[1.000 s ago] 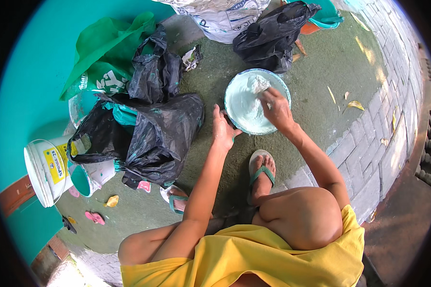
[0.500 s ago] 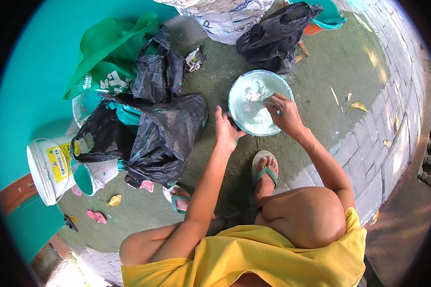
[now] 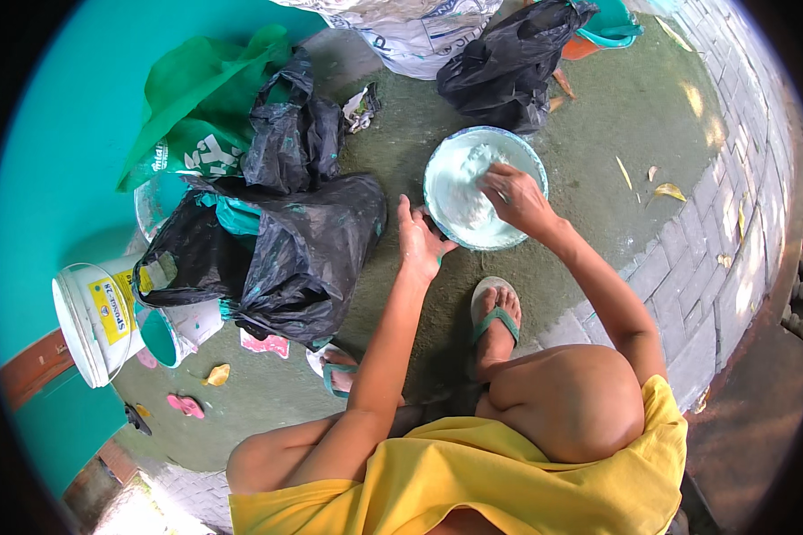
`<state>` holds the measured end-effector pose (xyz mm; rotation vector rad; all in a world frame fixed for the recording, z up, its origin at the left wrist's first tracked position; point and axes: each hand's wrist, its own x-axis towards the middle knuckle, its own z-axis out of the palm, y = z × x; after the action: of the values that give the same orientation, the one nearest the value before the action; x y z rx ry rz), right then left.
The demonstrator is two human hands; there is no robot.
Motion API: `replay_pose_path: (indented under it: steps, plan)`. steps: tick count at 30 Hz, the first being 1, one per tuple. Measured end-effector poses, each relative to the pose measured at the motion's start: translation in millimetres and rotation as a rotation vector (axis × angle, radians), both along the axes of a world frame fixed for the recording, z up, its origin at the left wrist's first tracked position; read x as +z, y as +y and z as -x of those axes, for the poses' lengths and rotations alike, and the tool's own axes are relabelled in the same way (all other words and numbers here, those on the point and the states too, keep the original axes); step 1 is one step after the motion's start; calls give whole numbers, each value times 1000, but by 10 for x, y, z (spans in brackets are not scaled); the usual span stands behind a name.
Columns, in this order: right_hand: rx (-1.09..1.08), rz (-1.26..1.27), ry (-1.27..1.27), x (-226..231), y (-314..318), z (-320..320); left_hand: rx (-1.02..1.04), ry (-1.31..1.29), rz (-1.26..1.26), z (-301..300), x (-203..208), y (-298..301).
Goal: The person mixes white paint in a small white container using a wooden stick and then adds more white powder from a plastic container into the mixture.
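Note:
A round basin (image 3: 519, 239) with a pale mint inside and a dark-speckled rim stands on the ground in front of me. Wet, whitish-green paste (image 3: 459, 192) with lumps of white lies in it. My left hand (image 3: 421, 239) steadies the basin at its near left side, fingers and thumb against the outer wall. Over the paste, my right hand (image 3: 517, 198) reaches into the basin with its fingers pinched together. Whatever those fingers hold is hidden from view. Smears of teal colour show on my hands.
Left of the basin lie a black plastic bag (image 3: 317, 245), a green bag (image 3: 201, 116) and a white bucket (image 3: 94, 316) by the teal wall. Beyond it are a white sack (image 3: 419, 40), another black bag (image 3: 509, 67) and a teal basin (image 3: 608, 27). Paving (image 3: 678, 276) runs along the right.
My right hand has shifted slightly left and up inside the basin, and the paste has been stirred into a different shape. My left hand stays against the basin's side.

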<state>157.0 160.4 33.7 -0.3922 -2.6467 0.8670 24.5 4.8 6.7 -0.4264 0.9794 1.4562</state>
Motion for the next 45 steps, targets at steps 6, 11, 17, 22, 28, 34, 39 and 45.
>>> replay_pose_path:
  steps: [6, 11, 17, 22, 28, 34, 39, 45]
  plan:
    - [-11, 136, -84, 143, -128, -288, -18, 16, -12, 39, 27, -56]
    - [-267, -30, -30, 94, 26, -236, -39, 38, -31, 9, -2, -21]
    - [-19, 238, -45, 98, -151, -148, -19, 12, -17, 17, 53, -24]
    - [-87, 8, -120, 138, 149, -290, -46, 36, -21, -3, 26, -46]
    - [-36, -204, -52, 144, 333, -69, -51, 32, -84, 19, 48, -10]
    - [-299, 136, -221, 27, 88, -400, -31, 54, -52, -13, 115, -14]
    - [-468, 403, -144, 333, -279, -266, -80, 82, -93, -5, 78, -68]
    - [-280, 112, 23, 0, -147, -328, -93, 77, -63, -37, 85, -46]
